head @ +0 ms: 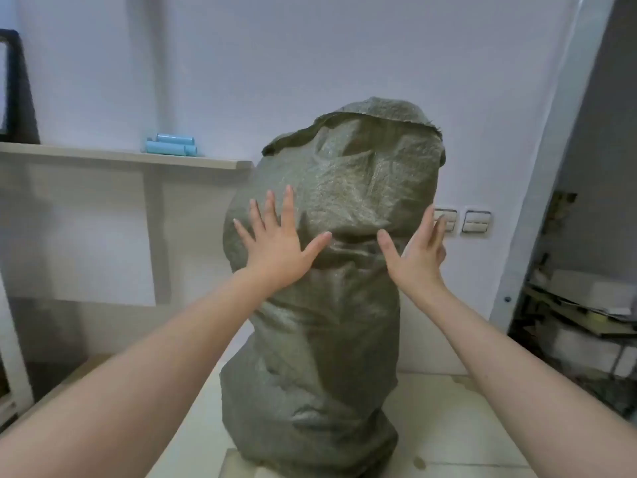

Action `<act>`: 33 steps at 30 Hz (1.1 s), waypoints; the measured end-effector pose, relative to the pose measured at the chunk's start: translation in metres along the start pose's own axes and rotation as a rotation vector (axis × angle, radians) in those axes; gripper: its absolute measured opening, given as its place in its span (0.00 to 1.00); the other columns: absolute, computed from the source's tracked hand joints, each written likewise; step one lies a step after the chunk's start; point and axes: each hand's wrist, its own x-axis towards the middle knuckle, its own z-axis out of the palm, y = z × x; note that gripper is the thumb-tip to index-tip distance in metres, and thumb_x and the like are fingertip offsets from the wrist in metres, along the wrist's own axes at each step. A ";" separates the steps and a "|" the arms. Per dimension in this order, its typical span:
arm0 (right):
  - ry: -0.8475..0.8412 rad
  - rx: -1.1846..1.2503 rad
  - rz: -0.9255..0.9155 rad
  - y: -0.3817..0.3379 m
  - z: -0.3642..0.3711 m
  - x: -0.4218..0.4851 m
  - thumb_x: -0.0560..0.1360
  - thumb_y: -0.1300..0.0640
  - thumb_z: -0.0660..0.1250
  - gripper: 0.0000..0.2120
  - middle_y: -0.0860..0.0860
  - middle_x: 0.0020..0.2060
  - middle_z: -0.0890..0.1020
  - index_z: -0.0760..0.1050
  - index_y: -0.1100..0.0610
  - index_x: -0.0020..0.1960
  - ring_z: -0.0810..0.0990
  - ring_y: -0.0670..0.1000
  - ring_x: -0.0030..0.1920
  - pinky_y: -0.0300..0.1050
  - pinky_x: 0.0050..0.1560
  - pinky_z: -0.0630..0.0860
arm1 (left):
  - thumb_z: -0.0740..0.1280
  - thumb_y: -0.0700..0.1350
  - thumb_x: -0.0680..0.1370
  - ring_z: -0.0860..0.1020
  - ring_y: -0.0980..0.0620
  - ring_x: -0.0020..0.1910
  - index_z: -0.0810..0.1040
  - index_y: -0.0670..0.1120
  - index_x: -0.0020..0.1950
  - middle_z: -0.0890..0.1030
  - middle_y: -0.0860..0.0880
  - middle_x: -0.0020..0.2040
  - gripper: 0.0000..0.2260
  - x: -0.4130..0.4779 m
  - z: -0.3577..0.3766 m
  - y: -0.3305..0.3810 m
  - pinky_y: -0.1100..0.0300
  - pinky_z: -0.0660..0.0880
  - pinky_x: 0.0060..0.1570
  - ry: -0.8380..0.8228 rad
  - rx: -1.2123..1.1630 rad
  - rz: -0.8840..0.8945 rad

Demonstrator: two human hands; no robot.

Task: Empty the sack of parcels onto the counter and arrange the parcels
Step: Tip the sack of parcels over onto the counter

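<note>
A tall grey-green woven sack [331, 305] stands upright on the pale counter [448, 426], bulging and full, its top edge folded over. The parcels inside are hidden. My left hand [279, 243] lies flat on the sack's upper left front with fingers spread. My right hand [418, 250] is against the sack's upper right side, fingers apart, thumb on the cloth. Neither hand grips the fabric.
A beige shelf [120, 157] runs along the wall at left with light blue rolls [171, 144] on it. Wall switches [475, 221] sit behind the sack at right. A cluttered rack [579, 315] stands beyond a pale post on the far right.
</note>
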 end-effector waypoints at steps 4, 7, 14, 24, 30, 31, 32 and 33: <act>0.146 0.026 -0.216 -0.005 -0.002 0.030 0.76 0.36 0.60 0.44 0.52 0.78 0.34 0.35 0.46 0.78 0.38 0.57 0.78 0.64 0.73 0.45 | 0.52 0.75 0.71 0.36 0.40 0.77 0.28 0.54 0.76 0.35 0.45 0.79 0.48 0.043 0.006 0.040 0.33 0.38 0.72 0.146 -0.057 0.028; 0.154 0.015 -0.297 -0.006 0.005 0.050 0.76 0.35 0.58 0.42 0.52 0.79 0.38 0.37 0.47 0.79 0.41 0.58 0.78 0.67 0.73 0.47 | 0.57 0.72 0.72 0.43 0.42 0.79 0.29 0.54 0.76 0.44 0.46 0.80 0.48 0.054 0.019 0.057 0.32 0.40 0.72 0.122 -0.074 0.018; -0.008 0.145 -0.346 -0.018 0.026 0.048 0.80 0.43 0.58 0.35 0.51 0.78 0.54 0.44 0.52 0.79 0.49 0.51 0.78 0.60 0.76 0.46 | 0.71 0.61 0.71 0.53 0.49 0.78 0.28 0.56 0.75 0.54 0.48 0.79 0.54 0.033 0.034 0.057 0.33 0.41 0.73 0.219 -0.250 0.105; -0.058 0.449 -0.351 -0.042 0.024 0.039 0.81 0.52 0.60 0.22 0.52 0.55 0.82 0.59 0.56 0.71 0.80 0.48 0.56 0.47 0.58 0.77 | 0.72 0.65 0.66 0.32 0.40 0.76 0.51 0.66 0.76 0.34 0.53 0.78 0.44 0.047 -0.028 0.054 0.21 0.42 0.64 0.269 0.052 0.331; -0.056 0.498 -0.233 -0.040 0.019 0.017 0.79 0.54 0.64 0.26 0.51 0.52 0.80 0.56 0.57 0.72 0.78 0.41 0.51 0.31 0.53 0.73 | 0.60 0.58 0.80 0.66 0.44 0.72 0.68 0.55 0.38 0.76 0.57 0.46 0.13 0.038 -0.033 0.030 0.24 0.39 0.66 0.041 0.008 0.158; -0.014 0.477 -0.186 -0.037 0.020 0.013 0.79 0.52 0.64 0.28 0.51 0.58 0.77 0.56 0.56 0.73 0.76 0.42 0.57 0.32 0.58 0.71 | 0.59 0.56 0.81 0.73 0.45 0.63 0.67 0.54 0.39 0.73 0.58 0.39 0.12 0.036 -0.034 0.025 0.27 0.42 0.69 0.055 -0.027 0.120; 0.020 0.426 -0.118 -0.031 0.023 0.011 0.78 0.48 0.65 0.31 0.52 0.63 0.74 0.55 0.55 0.75 0.72 0.46 0.64 0.39 0.65 0.70 | 0.58 0.55 0.82 0.76 0.45 0.54 0.68 0.52 0.41 0.72 0.57 0.36 0.12 0.035 -0.035 0.020 0.30 0.45 0.71 0.079 -0.052 0.079; 0.016 0.355 -0.022 -0.026 0.025 0.007 0.77 0.44 0.65 0.35 0.53 0.69 0.69 0.53 0.55 0.76 0.67 0.51 0.69 0.48 0.69 0.67 | 0.57 0.54 0.82 0.77 0.45 0.48 0.69 0.50 0.42 0.73 0.54 0.35 0.11 0.034 -0.037 0.014 0.33 0.49 0.72 0.105 -0.094 0.033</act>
